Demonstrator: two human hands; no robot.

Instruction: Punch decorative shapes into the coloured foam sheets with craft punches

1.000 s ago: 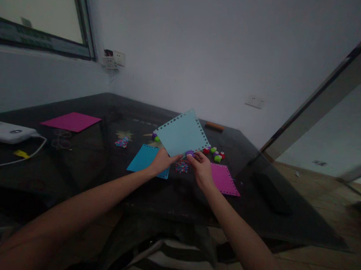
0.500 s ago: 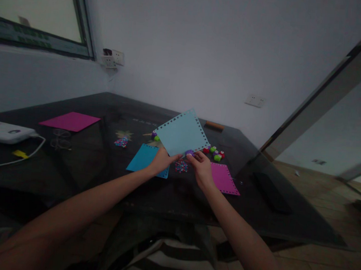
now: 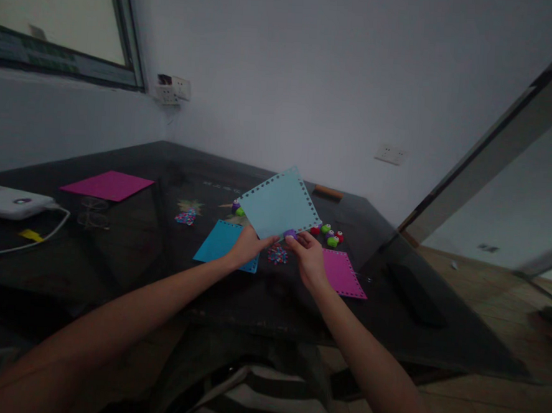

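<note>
A light blue sheet of paper [image 3: 281,200], with small shapes punched along several of its edges, is held up tilted above the table. My left hand [image 3: 248,247] pinches its lower left edge between thumb and fingers. My right hand [image 3: 311,257] is closed round a small purple paper punch [image 3: 290,233], which sits at the sheet's bottom edge. Its jaw is too dark to make out. Below lies a pile of coloured paper bits [image 3: 277,254]. A darker blue punched sheet [image 3: 215,245] rests partly behind my left hand, and a pink punched sheet [image 3: 345,276] lies right of my right hand.
Several red, green and purple punches [image 3: 332,241] stand behind my right hand. Another paper-bit pile [image 3: 185,216] lies left. Farther left are a pink sheet [image 3: 106,185], glasses [image 3: 93,214] and a white device [image 3: 12,201] with a cable. A black slab [image 3: 415,295] lies right.
</note>
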